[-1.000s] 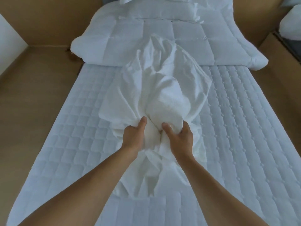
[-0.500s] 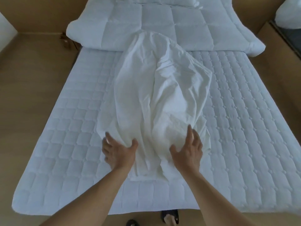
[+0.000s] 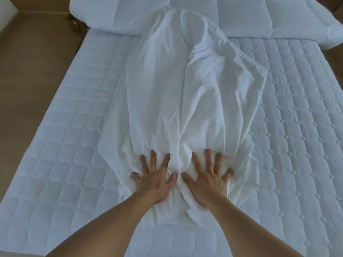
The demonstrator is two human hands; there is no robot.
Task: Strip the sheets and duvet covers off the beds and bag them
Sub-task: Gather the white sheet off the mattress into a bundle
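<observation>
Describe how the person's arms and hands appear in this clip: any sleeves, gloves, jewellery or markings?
Both forearms enter from the bottom edge and are bare as far as the frame shows; no sleeve or cuff is visible. The left hand and right hand are ungloved. No watch, bracelet or ring shows on either wrist or the fingers, and no tattoos or other markings can be seen. Nails look short and unpainted.

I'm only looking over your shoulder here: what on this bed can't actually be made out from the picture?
Head view:
- The mattress pad beneath the bunched sheet: hidden by the sheet.
- The folded duvet: its far part is cut off by the top edge.
- The cloth under the left hand and right hand: covered by the spread palms.
- Any laundry bag: none in view.
</observation>
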